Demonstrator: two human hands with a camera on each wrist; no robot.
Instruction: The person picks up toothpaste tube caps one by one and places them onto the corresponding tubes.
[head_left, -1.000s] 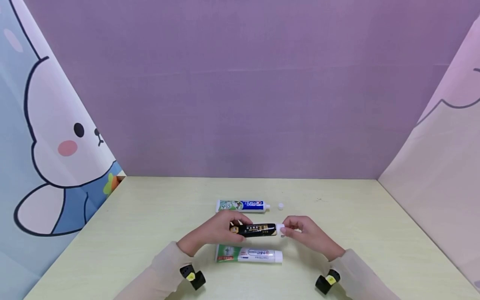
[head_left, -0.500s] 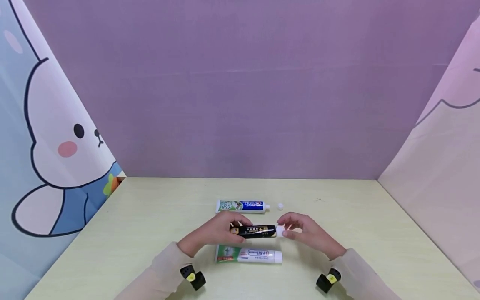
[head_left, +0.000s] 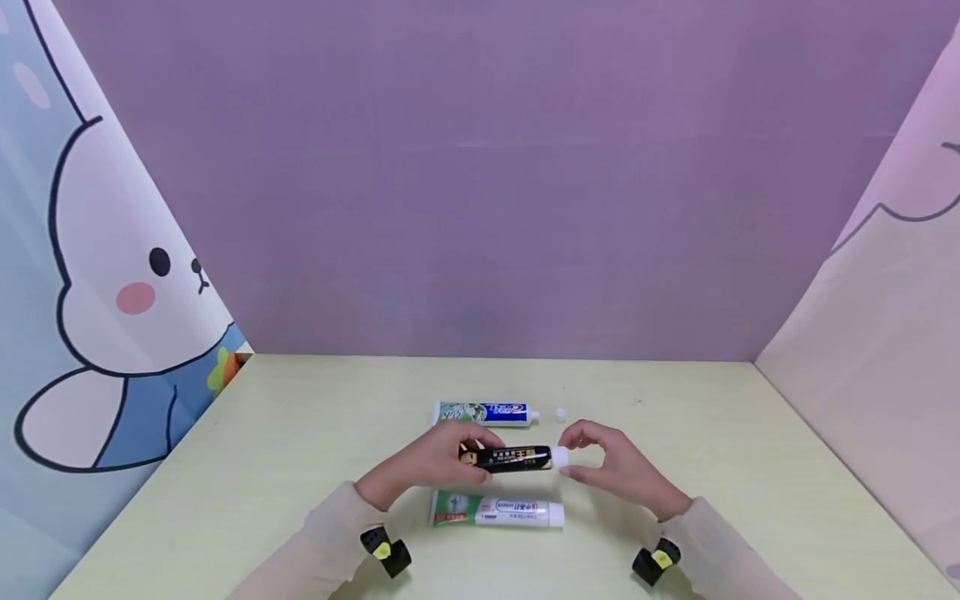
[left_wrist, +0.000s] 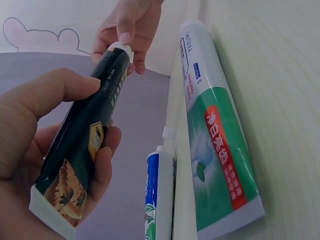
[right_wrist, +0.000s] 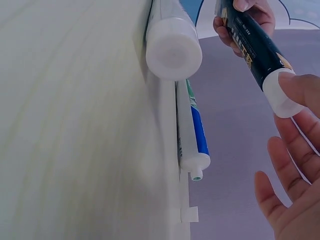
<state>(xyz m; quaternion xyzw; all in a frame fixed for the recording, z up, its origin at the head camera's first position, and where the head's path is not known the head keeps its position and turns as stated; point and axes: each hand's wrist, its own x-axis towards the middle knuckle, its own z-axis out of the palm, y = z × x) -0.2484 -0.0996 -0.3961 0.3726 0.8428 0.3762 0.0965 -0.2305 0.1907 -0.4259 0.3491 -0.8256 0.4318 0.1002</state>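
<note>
My left hand (head_left: 450,454) holds a black toothpaste tube (head_left: 517,458) above the table, thumb on one side and fingers on the other. The tube lies level, its white cap (head_left: 559,457) pointing right. At that cap is my right hand (head_left: 618,468), thumb and index finger on either side of it; in the right wrist view the thumb (right_wrist: 296,87) overlaps the cap and the other fingers are spread. A green and white toothpaste tube (head_left: 498,509) with its cap on lies nearer me. Beyond the hands lies a blue and green toothpaste tube (head_left: 491,413), its nozzle bare.
A small loose white cap (head_left: 561,413) stands on the table just right of the blue tube's nozzle. The pale wooden table (head_left: 300,433) ends at a purple back panel (head_left: 480,208). Printed cartoon panels (head_left: 135,250) flank it. Each wrist wears a black camera (head_left: 386,552).
The right thumb and fingers have shifted around the black tube's cap and now stand wider apart, showing more of it. The left hand and the tube have barely moved.
</note>
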